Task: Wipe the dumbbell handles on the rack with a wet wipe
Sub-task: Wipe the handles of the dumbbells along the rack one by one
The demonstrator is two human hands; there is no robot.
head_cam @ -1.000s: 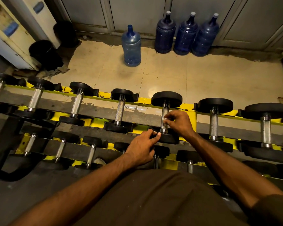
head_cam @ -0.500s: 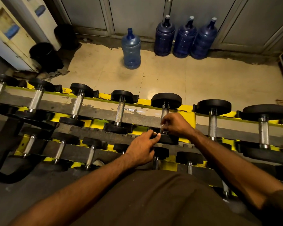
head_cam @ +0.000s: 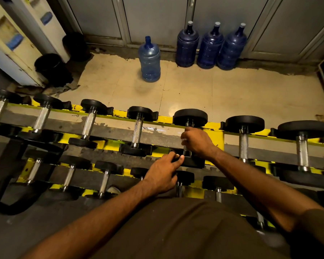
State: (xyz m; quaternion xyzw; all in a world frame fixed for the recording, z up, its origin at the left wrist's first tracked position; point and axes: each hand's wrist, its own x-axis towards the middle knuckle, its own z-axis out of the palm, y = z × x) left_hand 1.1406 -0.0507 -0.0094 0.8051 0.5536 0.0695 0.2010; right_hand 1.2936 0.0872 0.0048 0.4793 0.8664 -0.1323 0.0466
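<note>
Right hand [head_cam: 197,142] has closed fully round the handle since a second ago, hiding the wet wipe that showed white at its fingertips.

It grips the handle [head_cam: 185,153] of the fifth dumbbell [head_cam: 190,116], which lies in its cradle on the top tier of the yellow rack [head_cam: 216,135]. The wipe is presumably trapped between palm and steel. The left hand [head_cam: 162,174] lies with its fingers fairly straight on the near head [head_cam: 193,162], steadying it. The dumbbell looks heavy and rigid, likelier to turn in its cradle than to lift, so bracing the head makes sense. The knurled steel should drag on the soft, limp wipe, so wrapping it round mid-handle and twisting seems the best hold.
</note>
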